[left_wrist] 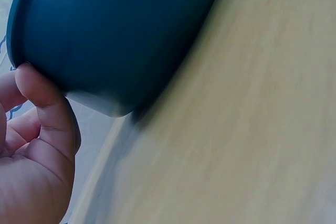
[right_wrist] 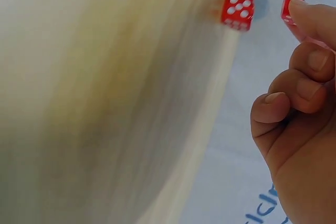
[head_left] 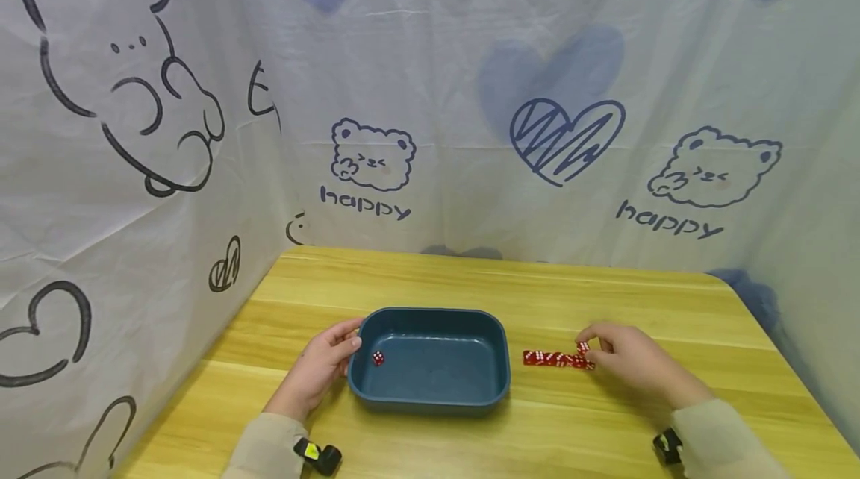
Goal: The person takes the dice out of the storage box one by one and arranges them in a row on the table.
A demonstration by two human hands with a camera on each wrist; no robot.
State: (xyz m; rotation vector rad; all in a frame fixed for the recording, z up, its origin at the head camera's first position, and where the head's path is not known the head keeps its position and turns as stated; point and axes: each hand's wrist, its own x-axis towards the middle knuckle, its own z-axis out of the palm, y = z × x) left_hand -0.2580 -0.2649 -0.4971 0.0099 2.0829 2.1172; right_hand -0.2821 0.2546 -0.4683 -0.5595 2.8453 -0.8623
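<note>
A dark teal plastic bin (head_left: pixel 430 407) sits on the table in the head view, with one red die (head_left: pixel 378 358) lying inside near its left end. My left hand (head_left: pixel 319 368) grips the bin's left end, thumb at the rim; the left wrist view shows the thumb (left_wrist: pixel 39 85) against its outer wall. To the right of the bin, red dice with white dots lie in a row (head_left: pixel 552 359). Between thumb and forefinger my right hand (head_left: pixel 634 361) pinches a red die (right_wrist: pixel 286 10), raised at the row's right end. The other right fingers are curled in.
The wood-grain table (head_left: pixel 430 449) carries the bin and dice. White cloth (head_left: pixel 443 195) printed with hearts and bears hangs behind the table and along both sides. A small black device (head_left: pixel 319 456) is strapped at the left wrist, another (head_left: pixel 668 446) at the right.
</note>
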